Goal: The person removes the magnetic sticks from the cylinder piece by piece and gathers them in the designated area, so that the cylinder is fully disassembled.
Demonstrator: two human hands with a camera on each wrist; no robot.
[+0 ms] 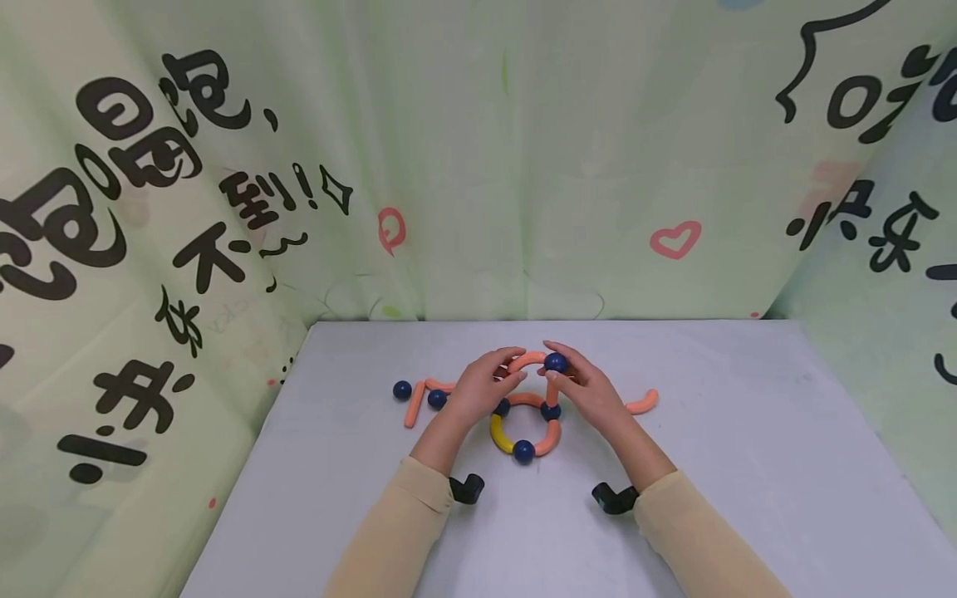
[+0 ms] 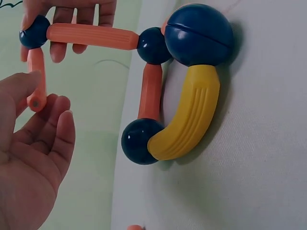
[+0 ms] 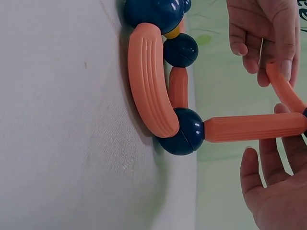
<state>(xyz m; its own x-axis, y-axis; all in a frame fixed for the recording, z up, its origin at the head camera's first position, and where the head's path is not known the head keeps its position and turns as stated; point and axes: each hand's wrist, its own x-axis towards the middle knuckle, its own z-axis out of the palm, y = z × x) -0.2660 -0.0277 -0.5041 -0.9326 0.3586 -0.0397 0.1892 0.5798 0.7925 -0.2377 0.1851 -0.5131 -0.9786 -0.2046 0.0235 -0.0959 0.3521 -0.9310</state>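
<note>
On the table lies a ring of curved magnetic rods, orange ones and one yellow rod (image 2: 192,115), joined by blue balls (image 1: 523,452). From the ring's back-right ball (image 3: 184,132), a straight orange rod (image 3: 254,127) stands up and carries a blue ball (image 1: 556,362) at its top. A curved orange rod (image 1: 527,358) reaches left from that top ball. My left hand (image 1: 482,386) pinches this curved rod near its free end, thumb on one side. My right hand (image 1: 588,390) holds the top ball between thumb and fingers, other fingers spread behind the upright rod.
Left of the ring lie two loose blue balls (image 1: 402,390), a straight orange rod (image 1: 414,405) and a partly hidden curved orange rod (image 1: 439,385). Beyond my right wrist is another curved orange rod (image 1: 645,403). A printed curtain (image 1: 463,166) hangs behind the white table (image 1: 733,465).
</note>
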